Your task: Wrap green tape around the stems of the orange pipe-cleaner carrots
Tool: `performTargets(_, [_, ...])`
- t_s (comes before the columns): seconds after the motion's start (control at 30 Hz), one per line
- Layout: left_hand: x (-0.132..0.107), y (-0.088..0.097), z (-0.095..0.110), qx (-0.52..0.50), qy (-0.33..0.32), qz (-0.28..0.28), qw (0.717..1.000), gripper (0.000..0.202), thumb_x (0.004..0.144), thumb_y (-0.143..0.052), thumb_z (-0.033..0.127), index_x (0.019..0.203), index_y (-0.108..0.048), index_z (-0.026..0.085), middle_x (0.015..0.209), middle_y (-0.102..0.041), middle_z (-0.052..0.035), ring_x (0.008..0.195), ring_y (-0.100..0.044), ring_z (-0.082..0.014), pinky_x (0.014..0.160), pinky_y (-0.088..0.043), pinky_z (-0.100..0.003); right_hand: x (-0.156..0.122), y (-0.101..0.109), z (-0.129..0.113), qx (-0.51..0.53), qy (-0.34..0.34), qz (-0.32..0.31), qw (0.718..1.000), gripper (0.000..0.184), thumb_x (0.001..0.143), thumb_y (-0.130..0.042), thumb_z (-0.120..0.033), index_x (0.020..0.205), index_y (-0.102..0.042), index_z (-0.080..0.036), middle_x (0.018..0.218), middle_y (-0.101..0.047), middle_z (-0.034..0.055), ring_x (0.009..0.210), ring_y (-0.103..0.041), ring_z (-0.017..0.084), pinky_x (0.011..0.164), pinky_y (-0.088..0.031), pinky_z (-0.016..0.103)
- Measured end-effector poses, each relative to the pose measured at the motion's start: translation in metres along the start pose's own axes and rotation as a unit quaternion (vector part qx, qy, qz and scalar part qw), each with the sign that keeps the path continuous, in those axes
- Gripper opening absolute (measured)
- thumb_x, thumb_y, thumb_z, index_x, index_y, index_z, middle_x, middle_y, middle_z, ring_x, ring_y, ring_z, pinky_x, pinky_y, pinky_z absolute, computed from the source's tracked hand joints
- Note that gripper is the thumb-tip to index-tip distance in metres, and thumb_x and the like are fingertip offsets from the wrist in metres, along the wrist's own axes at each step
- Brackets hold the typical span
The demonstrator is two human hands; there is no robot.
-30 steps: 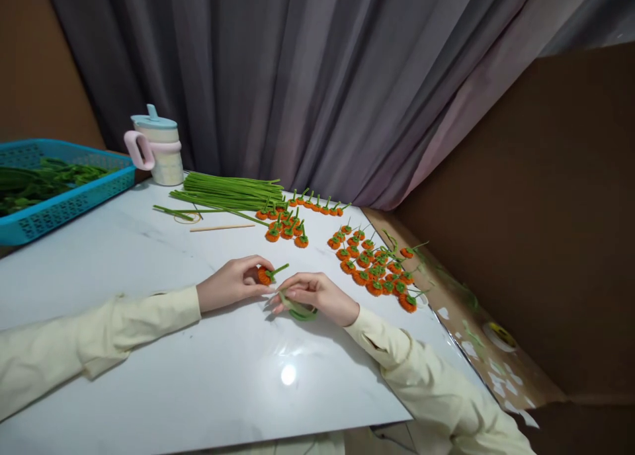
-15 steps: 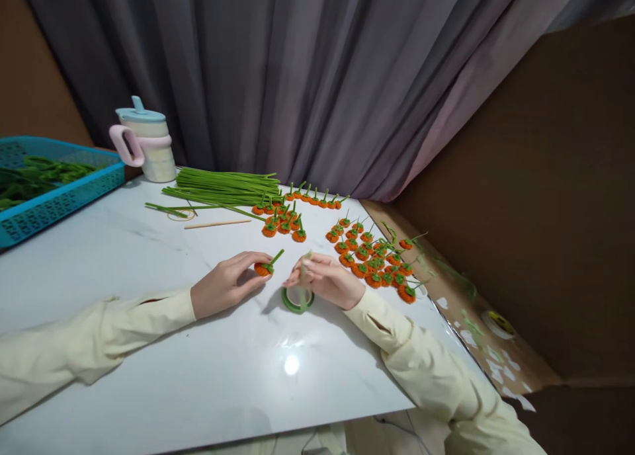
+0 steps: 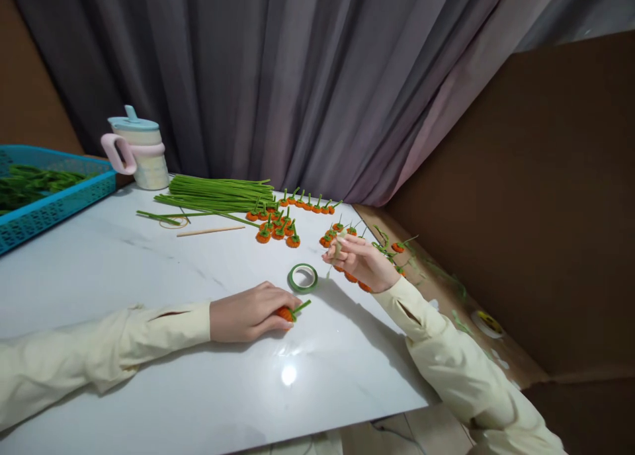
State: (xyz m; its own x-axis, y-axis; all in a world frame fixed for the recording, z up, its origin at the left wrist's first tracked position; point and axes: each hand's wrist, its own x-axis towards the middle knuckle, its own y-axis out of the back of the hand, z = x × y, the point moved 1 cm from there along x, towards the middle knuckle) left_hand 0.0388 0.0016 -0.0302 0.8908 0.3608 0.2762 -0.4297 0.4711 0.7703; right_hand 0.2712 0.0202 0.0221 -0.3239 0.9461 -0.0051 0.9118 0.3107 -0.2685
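My left hand (image 3: 251, 311) rests low over the white table, thumb and fingers closed around a small orange fuzzy pumpkin (image 3: 284, 314) whose green stem points up to the right. Raised off the table, my right hand (image 3: 362, 260) pinches a pale green strip of tape (image 3: 338, 247) between thumb and fingers. Between the hands a roll of green tape (image 3: 303, 278) lies flat. Behind my right hand, and partly hidden by it, is a group of orange pumpkins (image 3: 327, 239) with thin stems. Another group of pumpkins (image 3: 278, 231) with thicker green stems stands farther back.
A bundle of green pipe cleaners (image 3: 218, 194) lies at the back, with a thin wooden stick (image 3: 211, 231) before it. A lidded cup (image 3: 149, 157) stands by a blue basket (image 3: 59, 205) of green pieces at left. Cardboard (image 3: 520, 210) rises on the right.
My right hand has lifted away from the tape roll, up and to the right, with the tape strip. My left hand has brought the pumpkin nearer and to the right.
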Motion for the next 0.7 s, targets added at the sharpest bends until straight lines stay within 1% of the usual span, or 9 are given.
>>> performTargets(0.1, [0.012, 0.0, -0.001, 0.022, 0.004, 0.015, 1.0, 0.016, 0.092, -0.037, 0.025, 0.101, -0.049, 0.018, 0.11, -0.058, -0.0098, 0.101, -0.052, -0.021, 0.091, -0.036, -0.035, -0.003, -0.004, -0.014, -0.026, 0.018, -0.003, 0.999, 0.011, 0.073, -0.066, -0.027, 0.075, -0.064, -0.016, 0.072, -0.064, 0.0026, 0.075, -0.063, 0.016, 0.085, -0.048, 0.037])
performTargets(0.17, [0.02, 0.001, -0.005, 0.04, 0.006, 0.028, 0.999, 0.016, 0.092, -0.038, 0.026, 0.097, -0.05, 0.018, 0.117, -0.052, -0.0113, 0.108, -0.047, -0.0228, 0.093, -0.035, -0.037, -0.005, -0.005, -0.02, -0.055, 0.019, -0.005, 0.998, 0.013, 0.073, -0.065, -0.029, 0.075, -0.064, -0.016, 0.072, -0.065, 0.0033, 0.074, -0.063, 0.016, 0.084, -0.048, 0.038])
performTargets(0.27, [0.029, 0.002, -0.013, 0.047, 0.002, 0.011, 0.999, 0.013, 0.089, -0.044, 0.027, 0.09, -0.053, 0.018, 0.124, -0.047, -0.0118, 0.114, -0.041, -0.0251, 0.094, -0.036, -0.038, -0.006, 0.0, -0.019, -0.085, 0.005, -0.009, 0.996, 0.017, 0.073, -0.066, -0.032, 0.074, -0.063, -0.016, 0.071, -0.066, 0.0035, 0.077, -0.064, 0.018, 0.085, -0.047, 0.04])
performTargets(0.33, [0.034, 0.003, -0.017, 0.035, 0.003, -0.025, 0.999, 0.011, 0.087, -0.047, 0.027, 0.086, -0.053, 0.018, 0.117, -0.051, -0.011, 0.109, -0.045, -0.0247, 0.091, -0.038, -0.036, -0.007, 0.01, -0.013, -0.085, -0.02, -0.015, 0.996, 0.019, 0.072, -0.067, -0.033, 0.075, -0.063, -0.015, 0.073, -0.067, 0.0042, 0.081, -0.065, 0.019, 0.084, -0.048, 0.038])
performTargets(0.4, [0.039, 0.004, -0.02, 0.02, 0.007, -0.059, 0.998, 0.01, 0.085, -0.047, 0.026, 0.084, -0.053, 0.017, 0.11, -0.054, -0.0096, 0.1, -0.05, -0.0224, 0.086, -0.041, -0.033, -0.009, 0.021, -0.003, -0.085, -0.066, -0.021, 0.994, 0.02, 0.071, -0.069, -0.033, 0.074, -0.063, -0.014, 0.079, -0.067, 0.0063, 0.081, -0.066, 0.019, 0.078, -0.049, 0.033])
performTargets(0.5, [0.043, 0.006, -0.021, -0.001, 0.021, -0.088, 0.996, 0.011, 0.083, -0.048, 0.026, 0.08, -0.052, 0.016, 0.104, -0.054, -0.0078, 0.083, -0.055, -0.0175, 0.076, -0.044, -0.027, -0.014, 0.032, 0.014, -0.081, -0.13, -0.007, 0.988, 0.018, 0.068, -0.071, -0.028, 0.071, -0.063, -0.012, 0.092, -0.067, 0.0091, 0.086, -0.064, 0.018, 0.074, -0.05, 0.029])
performTargets(0.57, [0.045, 0.006, -0.019, -0.008, 0.032, -0.088, 0.996, 0.012, 0.083, -0.049, 0.026, 0.078, -0.052, 0.016, 0.098, -0.054, -0.0066, 0.078, -0.055, -0.0162, 0.073, -0.044, -0.026, -0.016, 0.032, 0.021, -0.078, -0.163, 0.01, 0.984, 0.016, 0.067, -0.072, -0.025, 0.068, -0.063, -0.012, 0.099, -0.065, 0.0102, 0.089, -0.062, 0.018, 0.075, -0.051, 0.03])
performTargets(0.63, [0.046, 0.005, -0.017, -0.007, 0.037, -0.076, 0.996, 0.012, 0.082, -0.049, 0.026, 0.077, -0.052, 0.016, 0.092, -0.054, -0.0057, 0.08, -0.055, -0.0169, 0.073, -0.044, -0.026, -0.017, 0.028, 0.025, -0.063, -0.193, 0.018, 0.979, 0.015, 0.068, -0.07, -0.024, 0.068, -0.063, -0.011, 0.101, -0.064, 0.0107, 0.091, -0.06, 0.018, 0.078, -0.051, 0.032])
performTargets(0.7, [0.045, 0.004, -0.013, -0.006, 0.042, -0.061, 0.997, 0.011, 0.082, -0.05, 0.026, 0.077, -0.052, 0.016, 0.091, -0.054, -0.0059, 0.082, -0.055, -0.0176, 0.074, -0.044, -0.026, -0.017, 0.024, 0.023, -0.035, -0.211, 0.028, 0.976, 0.012, 0.07, -0.068, -0.023, 0.072, -0.063, -0.011, 0.103, -0.064, 0.01, 0.09, -0.06, 0.017, 0.08, -0.05, 0.033])
